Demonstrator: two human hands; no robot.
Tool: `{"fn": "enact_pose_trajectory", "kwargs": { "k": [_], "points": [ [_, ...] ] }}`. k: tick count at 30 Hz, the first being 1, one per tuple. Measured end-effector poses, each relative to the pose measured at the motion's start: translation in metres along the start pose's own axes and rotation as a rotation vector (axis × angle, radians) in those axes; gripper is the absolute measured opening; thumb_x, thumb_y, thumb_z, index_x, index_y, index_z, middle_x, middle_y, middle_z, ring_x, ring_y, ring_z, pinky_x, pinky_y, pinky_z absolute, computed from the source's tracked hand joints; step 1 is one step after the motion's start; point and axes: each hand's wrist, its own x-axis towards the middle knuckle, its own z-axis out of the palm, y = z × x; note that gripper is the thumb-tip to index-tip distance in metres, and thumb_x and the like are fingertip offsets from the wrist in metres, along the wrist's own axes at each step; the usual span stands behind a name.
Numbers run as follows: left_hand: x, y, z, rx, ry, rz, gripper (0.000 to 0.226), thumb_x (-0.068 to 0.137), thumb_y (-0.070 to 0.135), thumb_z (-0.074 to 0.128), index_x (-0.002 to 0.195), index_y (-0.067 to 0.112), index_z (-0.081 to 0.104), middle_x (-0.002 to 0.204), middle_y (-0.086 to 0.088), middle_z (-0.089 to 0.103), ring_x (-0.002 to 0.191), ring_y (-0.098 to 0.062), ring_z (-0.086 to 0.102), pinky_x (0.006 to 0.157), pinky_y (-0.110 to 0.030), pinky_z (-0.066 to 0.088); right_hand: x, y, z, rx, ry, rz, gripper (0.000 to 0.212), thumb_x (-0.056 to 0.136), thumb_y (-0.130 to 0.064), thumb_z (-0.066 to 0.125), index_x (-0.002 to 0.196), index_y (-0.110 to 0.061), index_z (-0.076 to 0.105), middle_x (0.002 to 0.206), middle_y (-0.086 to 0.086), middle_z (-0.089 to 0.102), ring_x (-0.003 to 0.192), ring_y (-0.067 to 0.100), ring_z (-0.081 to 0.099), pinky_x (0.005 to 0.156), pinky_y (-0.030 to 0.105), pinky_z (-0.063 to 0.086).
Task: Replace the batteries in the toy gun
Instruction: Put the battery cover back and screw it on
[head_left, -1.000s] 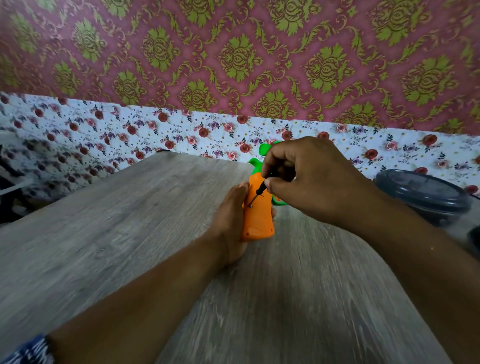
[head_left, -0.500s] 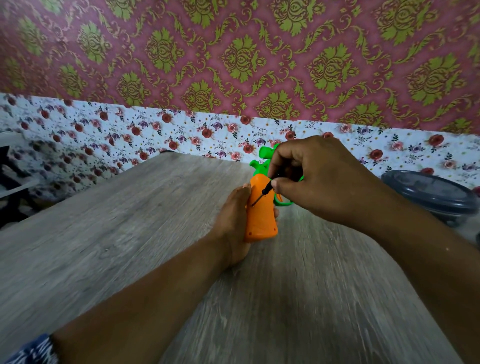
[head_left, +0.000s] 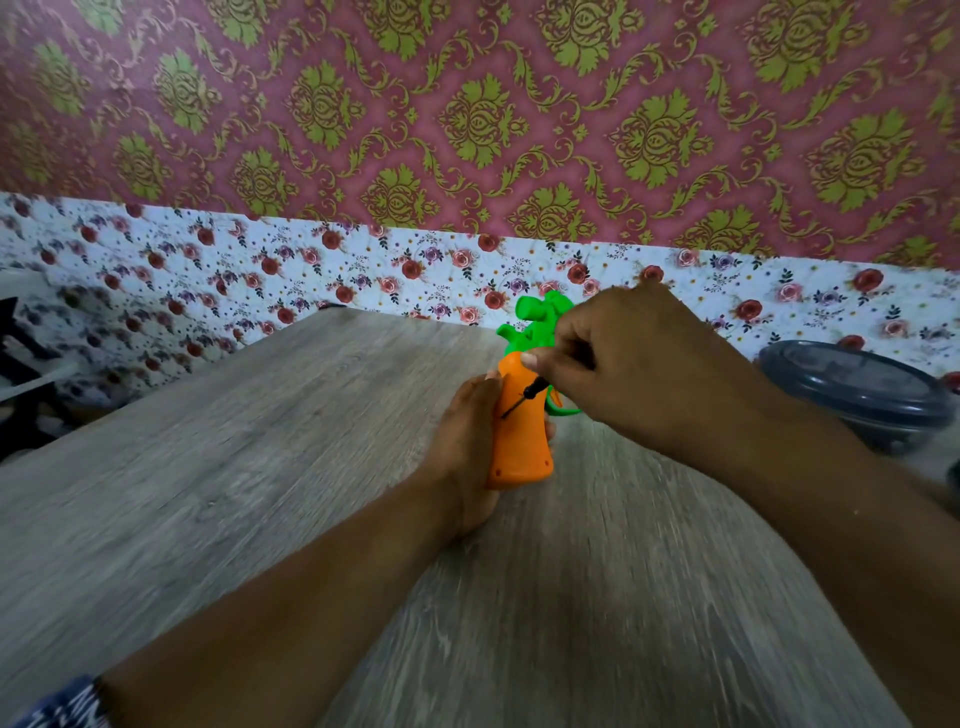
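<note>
Toy gun — unlabelled — gripped by left hand; right hand fingers pinch screwdriver.

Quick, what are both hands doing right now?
Left hand: grips the orange toy gun.
Right hand: pinches a small screwdriver, tip on the toy.

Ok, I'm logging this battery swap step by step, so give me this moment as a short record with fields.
toy gun: orange grip, green top, held above the table
left hand: grips the toy gun
right hand: pinches a screwdriver
screwdriver tip: on the side of the grip
battery cover: not seen open
container: dark, lidded, at right
</note>
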Motion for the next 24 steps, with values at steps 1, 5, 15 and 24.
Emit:
{"fn": "enact_pose_trajectory", "kwargs": {
  "k": [1, 5, 15, 24],
  "points": [
    [-0.0005, -0.0004, 0.0003, 0.004, 0.002, 0.007, 0.044, 0.100, 0.035, 0.033, 0.132, 0.007, 0.044, 0.086, -0.012, 0.064, 0.054, -0.014, 0.067, 0.048, -0.023, 0.054, -0.0008, -0.0027, 0.0012, -0.112, -0.002, 0.007, 0.043, 0.093, -0.044, 0.045, 0.056, -0.021, 0.039, 0.058, 0.002, 0.039, 0.051, 0.011, 0.035, 0.049, 0.026, 0.028],
    [-0.0011, -0.0010, -0.0004, 0.009, -0.010, 0.016, 0.042, 0.100, 0.035, 0.034, 0.132, 0.010, 0.045, 0.091, -0.011, 0.065, 0.057, -0.015, 0.067, 0.051, -0.025, 0.056, -0.0020, -0.0102, 0.0032, -0.263, -0.006, 0.030, 0.046, 0.096, -0.048, 0.029, 0.058, -0.023, 0.024, 0.060, -0.003, 0.029, 0.054, 0.013, 0.028, 0.049, 0.029, 0.021],
    [0.0008, 0.0010, -0.0012, 0.012, -0.023, 0.010, 0.030, 0.100, 0.033, 0.033, 0.121, 0.017, 0.048, 0.090, -0.007, 0.066, 0.058, -0.013, 0.067, 0.059, -0.028, 0.054, 0.0019, -0.0063, 0.0047, 0.140, -0.044, -0.013, 0.015, 0.089, -0.003, 0.055, 0.095, -0.013, 0.065, 0.090, 0.007, 0.067, 0.082, 0.018, 0.059, 0.077, 0.036, 0.051],
    [0.0045, -0.0022, -0.0021, -0.003, -0.031, 0.027, 0.040, 0.101, 0.032, 0.031, 0.132, 0.011, 0.044, 0.092, -0.009, 0.065, 0.064, -0.017, 0.066, 0.058, -0.028, 0.054, 0.0001, -0.0035, 0.0095, -0.174, -0.050, -0.019, 0.035, 0.096, -0.038, 0.040, 0.067, -0.021, 0.035, 0.062, -0.003, 0.029, 0.063, 0.016, 0.036, 0.053, 0.030, 0.027]
  ]
}}
